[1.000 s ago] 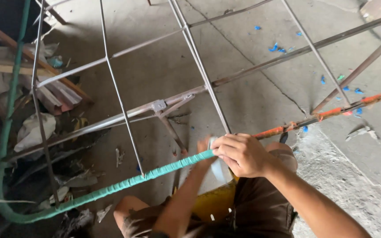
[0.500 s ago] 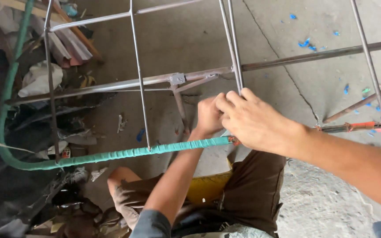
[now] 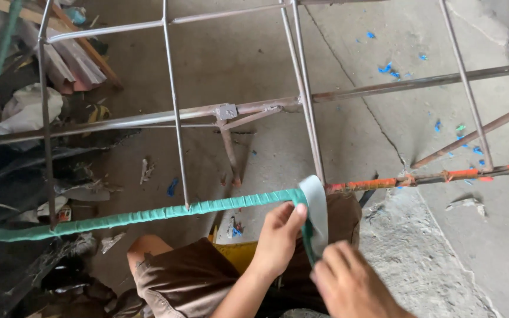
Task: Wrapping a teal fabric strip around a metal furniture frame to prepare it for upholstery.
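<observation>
Left hand [image 3: 279, 237] and right hand [image 3: 349, 282] both pinch green strip [image 3: 313, 206] hanging from half-wrapped frame rod [image 3: 148, 215].

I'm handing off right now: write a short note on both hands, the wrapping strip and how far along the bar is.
Left hand: grip pinches the green plastic wrapping strip just below the bar.
Right hand: at the strip's lower end; its grip is hard to make out.
Done: the curved metal frame bar is wrapped green from the far left bend up to the strip.
Left: the rusty orange bar section to the right is bare.
</observation>
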